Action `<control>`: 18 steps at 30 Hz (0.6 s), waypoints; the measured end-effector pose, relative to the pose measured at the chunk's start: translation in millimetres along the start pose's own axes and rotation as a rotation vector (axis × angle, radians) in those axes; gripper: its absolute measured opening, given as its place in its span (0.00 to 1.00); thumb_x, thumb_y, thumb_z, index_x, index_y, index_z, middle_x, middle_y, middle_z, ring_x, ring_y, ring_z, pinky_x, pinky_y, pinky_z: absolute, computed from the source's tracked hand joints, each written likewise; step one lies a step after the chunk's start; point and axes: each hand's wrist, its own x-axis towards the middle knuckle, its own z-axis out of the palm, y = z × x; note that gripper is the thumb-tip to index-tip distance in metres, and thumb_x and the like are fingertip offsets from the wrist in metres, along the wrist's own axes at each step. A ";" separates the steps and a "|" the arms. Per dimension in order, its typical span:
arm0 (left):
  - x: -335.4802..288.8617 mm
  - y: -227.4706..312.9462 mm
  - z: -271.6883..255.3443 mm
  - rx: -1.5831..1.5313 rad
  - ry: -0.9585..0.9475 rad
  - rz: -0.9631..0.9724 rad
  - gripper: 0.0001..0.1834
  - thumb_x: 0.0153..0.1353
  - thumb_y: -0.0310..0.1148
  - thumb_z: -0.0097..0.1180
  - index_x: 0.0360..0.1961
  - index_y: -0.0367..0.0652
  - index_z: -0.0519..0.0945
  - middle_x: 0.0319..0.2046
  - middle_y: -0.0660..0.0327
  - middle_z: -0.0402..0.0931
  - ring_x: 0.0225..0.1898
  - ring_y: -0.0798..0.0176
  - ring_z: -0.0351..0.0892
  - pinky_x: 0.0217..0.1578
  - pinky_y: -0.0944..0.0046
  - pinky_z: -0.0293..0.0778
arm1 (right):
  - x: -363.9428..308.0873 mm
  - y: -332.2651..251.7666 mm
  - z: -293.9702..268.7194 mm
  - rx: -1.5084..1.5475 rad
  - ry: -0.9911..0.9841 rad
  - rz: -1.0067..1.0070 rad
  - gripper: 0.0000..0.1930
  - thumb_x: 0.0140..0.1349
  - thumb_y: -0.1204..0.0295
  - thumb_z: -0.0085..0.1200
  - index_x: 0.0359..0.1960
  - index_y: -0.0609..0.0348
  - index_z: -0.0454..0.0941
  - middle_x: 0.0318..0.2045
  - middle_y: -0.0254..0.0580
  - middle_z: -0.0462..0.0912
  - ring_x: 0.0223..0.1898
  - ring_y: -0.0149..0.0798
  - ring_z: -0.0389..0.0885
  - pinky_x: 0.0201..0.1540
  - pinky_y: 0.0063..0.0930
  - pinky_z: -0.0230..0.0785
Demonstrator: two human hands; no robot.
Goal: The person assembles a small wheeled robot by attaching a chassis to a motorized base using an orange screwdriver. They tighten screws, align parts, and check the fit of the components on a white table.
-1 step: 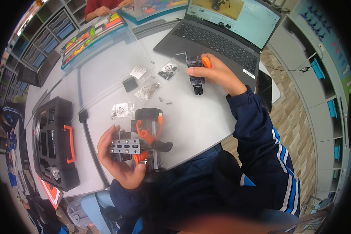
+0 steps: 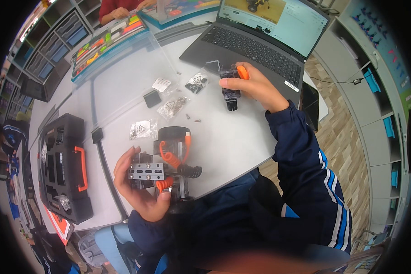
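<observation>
My left hand (image 2: 139,194) is closed round the left side of a small wheeled robot model (image 2: 147,171) at the table's near edge. The model has a perforated grey metal plate on top, coiled orange cables (image 2: 170,159), a coiled black cable (image 2: 190,171) and a black wheel (image 2: 174,133). Farther right, my right hand (image 2: 255,86) grips a dark, see-through block-shaped part (image 2: 230,89) above the table, with the thumb laid across it. An orange piece (image 2: 242,72) shows by its fingers. Two small screws (image 2: 197,121) lie between the hands.
Small clear plastic bags (image 2: 172,107) of parts and a dark square piece (image 2: 152,98) lie mid-table. A laptop (image 2: 255,45) stands at far right, a phone (image 2: 310,107) beside it. At left is a black case (image 2: 64,169); trays of colourful pieces (image 2: 107,43) and another person's hands (image 2: 119,13) are behind.
</observation>
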 end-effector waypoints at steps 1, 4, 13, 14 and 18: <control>0.0 -0.2 0.1 -0.002 -0.001 0.003 0.47 0.52 0.58 0.64 0.61 0.36 0.60 0.57 0.43 0.65 0.58 0.47 0.69 0.58 0.51 0.67 | -1.1 -0.4 -0.1 0.059 -0.011 -0.029 0.40 0.44 0.46 0.72 0.46 0.68 0.72 0.31 0.40 0.76 0.33 0.29 0.77 0.32 0.19 0.67; 0.1 -0.5 -0.6 0.003 -0.004 0.009 0.47 0.53 0.59 0.63 0.62 0.36 0.60 0.57 0.43 0.64 0.58 0.47 0.69 0.58 0.51 0.67 | -4.7 -1.6 -1.5 0.158 -0.014 -0.030 0.39 0.45 0.46 0.72 0.47 0.68 0.72 0.32 0.39 0.76 0.32 0.28 0.76 0.32 0.17 0.66; -0.3 0.0 -0.7 0.014 -0.005 -0.002 0.47 0.54 0.60 0.63 0.62 0.35 0.60 0.58 0.43 0.64 0.59 0.47 0.69 0.59 0.50 0.66 | -8.0 0.0 -5.0 0.146 -0.015 -0.009 0.38 0.47 0.47 0.70 0.48 0.68 0.71 0.34 0.40 0.75 0.34 0.29 0.76 0.33 0.17 0.66; -0.3 0.3 -0.9 0.012 -0.006 -0.007 0.47 0.53 0.60 0.63 0.62 0.35 0.60 0.58 0.43 0.64 0.59 0.47 0.69 0.59 0.50 0.66 | -8.0 0.3 -5.0 0.144 -0.007 -0.011 0.39 0.47 0.47 0.70 0.48 0.68 0.71 0.34 0.40 0.75 0.34 0.29 0.76 0.33 0.17 0.67; -0.6 1.4 -0.9 0.001 -0.005 -0.026 0.48 0.53 0.60 0.63 0.62 0.35 0.60 0.58 0.43 0.63 0.59 0.47 0.69 0.59 0.50 0.67 | -7.8 0.9 -5.3 0.149 0.017 -0.022 0.39 0.46 0.47 0.70 0.48 0.69 0.71 0.34 0.41 0.75 0.34 0.30 0.76 0.34 0.18 0.68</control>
